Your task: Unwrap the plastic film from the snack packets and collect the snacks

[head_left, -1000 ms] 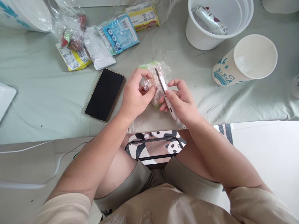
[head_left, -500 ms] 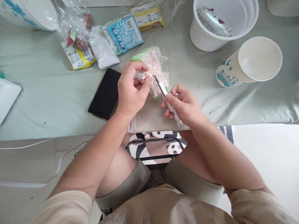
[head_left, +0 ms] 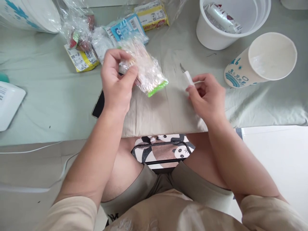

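My left hand (head_left: 119,81) is closed on the edge of a crinkled clear plastic packet (head_left: 150,72) with green ends, held up over the cloth. The packet partly covers a dark phone (head_left: 98,106) lying under my wrist. My right hand (head_left: 208,96) grips a small knife (head_left: 189,78) with a white handle; its short dark blade points up and left, apart from the packet. Beyond my left hand are a blue packet (head_left: 128,29) and a yellow-and-white packet (head_left: 83,59).
A white tub (head_left: 211,41) with a silvery wrapped packet (head_left: 222,17) inside stands at the back right. Nearby a paper cup (head_left: 237,72) leans towards me. Another yellow packet (head_left: 154,17) lies at the back. At far left is a white object (head_left: 9,106). The table's front edge runs above my knees.
My left hand has lifted the clear packet off the cloth and moved left with it. My right hand has moved right and up, taking the knife away from the packet.
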Motion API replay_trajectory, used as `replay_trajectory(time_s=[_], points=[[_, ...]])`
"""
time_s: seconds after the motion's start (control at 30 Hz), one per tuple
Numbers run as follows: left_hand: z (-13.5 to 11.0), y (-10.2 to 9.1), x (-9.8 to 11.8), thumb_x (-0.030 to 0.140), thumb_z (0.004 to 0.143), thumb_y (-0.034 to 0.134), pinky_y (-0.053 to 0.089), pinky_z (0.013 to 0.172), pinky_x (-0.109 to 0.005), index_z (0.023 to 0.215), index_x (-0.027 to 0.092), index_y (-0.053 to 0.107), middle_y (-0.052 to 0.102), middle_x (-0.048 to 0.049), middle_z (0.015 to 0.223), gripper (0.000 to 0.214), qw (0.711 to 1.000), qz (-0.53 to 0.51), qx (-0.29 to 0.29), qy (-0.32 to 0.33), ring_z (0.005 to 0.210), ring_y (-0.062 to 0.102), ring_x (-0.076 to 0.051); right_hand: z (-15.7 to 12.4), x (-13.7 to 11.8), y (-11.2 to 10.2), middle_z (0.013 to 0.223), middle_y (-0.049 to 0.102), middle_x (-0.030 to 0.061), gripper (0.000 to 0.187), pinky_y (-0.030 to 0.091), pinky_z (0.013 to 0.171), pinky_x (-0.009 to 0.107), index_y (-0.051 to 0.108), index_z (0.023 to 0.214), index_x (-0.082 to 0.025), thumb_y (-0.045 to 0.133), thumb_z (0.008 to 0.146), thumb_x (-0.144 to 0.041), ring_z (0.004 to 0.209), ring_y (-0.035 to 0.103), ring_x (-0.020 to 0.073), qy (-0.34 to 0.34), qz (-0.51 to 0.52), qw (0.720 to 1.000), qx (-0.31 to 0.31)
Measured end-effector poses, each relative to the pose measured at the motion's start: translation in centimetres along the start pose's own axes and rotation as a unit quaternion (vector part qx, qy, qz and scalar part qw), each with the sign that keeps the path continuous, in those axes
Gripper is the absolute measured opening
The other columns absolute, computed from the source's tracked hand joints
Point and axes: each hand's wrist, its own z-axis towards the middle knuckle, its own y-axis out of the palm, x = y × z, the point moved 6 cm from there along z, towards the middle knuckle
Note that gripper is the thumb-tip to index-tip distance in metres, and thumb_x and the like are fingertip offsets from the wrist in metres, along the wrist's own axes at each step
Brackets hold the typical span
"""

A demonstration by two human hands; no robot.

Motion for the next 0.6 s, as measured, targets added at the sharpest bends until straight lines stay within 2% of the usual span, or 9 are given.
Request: replay_trajectory(time_s=[0.1, 0.17, 0.2, 0.27, 0.37, 0.5, 0.6], points=[[-0.7, 1.0, 0.8, 0.078, 0.088, 0.067, 0.056, 0.07, -0.029, 0.105, 0.028, 0.05, 0.058, -0.0005, 0.099, 0.055, 0.996, -0.054, 0.007, -0.07, 0.092, 0.059, -0.015, 1.1, 0.9, -1.3, 0.105, 0.074, 0.0106, 0.015, 0.055, 0.092, 0.05, 0.068, 0.1, -0.023, 0.064, 0.091, -0.033, 0.097, 0.069, 0.0286, -0.061, -0.192, 0.977, 0.073], [-1.2, 1.9, 2.0, 0.072, 0.086, 0.072, 0.058, 0.073, -0.031, 0.101, 0.026, 0.054, 0.062, -0.0034, 0.106, 0.052, 0.992, -0.051, -0.009, -0.112, 0.103, 0.064, -0.021, 1.0, 0.7, -1.5, 0.107, 0.073, 0.0134, 0.016, 0.05, 0.1, 0.06, 0.072, 0.098, -0.021, 0.063, 0.089, -0.03, 0.111, 0.066, 0.0363, -0.071, -0.25, 0.959, 0.11], [-1.4, 2.3, 2.7, 0.069, 0.086, 0.072, 0.058, 0.072, -0.031, 0.1, 0.025, 0.056, 0.062, -0.0043, 0.108, 0.049, 0.991, -0.052, -0.02, -0.123, 0.104, 0.067, -0.023, 0.7, 0.3, -1.4, 0.108, 0.073, 0.0137, 0.018, 0.049, 0.101, 0.062, 0.073, 0.1, -0.021, 0.062, 0.089, -0.03, 0.115, 0.064, 0.0377, -0.086, -0.247, 0.958, 0.118], [-1.7, 3.1, 3.8, 0.065, 0.087, 0.072, 0.058, 0.071, -0.031, 0.099, 0.025, 0.058, 0.063, -0.0047, 0.11, 0.044, 0.987, -0.06, -0.05, -0.137, 0.105, 0.07, -0.024, -0.2, -1.0, -0.5, 0.112, 0.072, 0.0129, 0.025, 0.052, 0.099, 0.057, 0.072, 0.111, -0.022, 0.061, 0.091, -0.033, 0.112, 0.065, 0.0344, -0.142, -0.189, 0.967, 0.091], [-2.0, 4.0, 4.4, 0.061, 0.09, 0.07, 0.059, 0.072, -0.03, 0.105, 0.026, 0.06, 0.065, -0.0047, 0.116, 0.039, 0.98, -0.084, -0.099, -0.148, 0.109, 0.072, -0.026, -1.8, -3.0, 1.5, 0.108, 0.072, 0.0091, 0.037, 0.057, 0.088, 0.043, 0.065, 0.124, -0.023, 0.067, 0.09, -0.036, 0.098, 0.068, 0.0256, -0.226, -0.085, 0.97, 0.006], [-2.1, 4.6, 3.5, 0.058, 0.092, 0.067, 0.062, 0.071, -0.032, 0.131, 0.033, 0.052, 0.064, -0.0078, 0.133, 0.048, 0.967, -0.13, -0.119, -0.182, 0.115, 0.071, -0.028, -2.6, -4.2, 2.5, 0.082, 0.068, 0.001, 0.013, 0.054, 0.073, 0.033, 0.067, 0.102, -0.023, 0.063, 0.09, -0.02, 0.076, 0.066, 0.0175, -0.267, -0.034, 0.963, -0.008], [-2.2, 4.6, 2.2, 0.055, 0.092, 0.069, 0.065, 0.079, -0.036, 0.14, 0.037, 0.045, 0.063, -0.0091, 0.135, 0.057, 0.966, -0.117, -0.098, -0.209, 0.116, 0.07, -0.028, -3.4, -5.2, 2.2, 0.084, 0.069, 0.0009, 0.012, 0.054, 0.073, 0.031, 0.065, 0.091, -0.024, 0.06, 0.092, -0.013, 0.079, 0.067, 0.0161, -0.324, -0.004, 0.946, 0.009]])
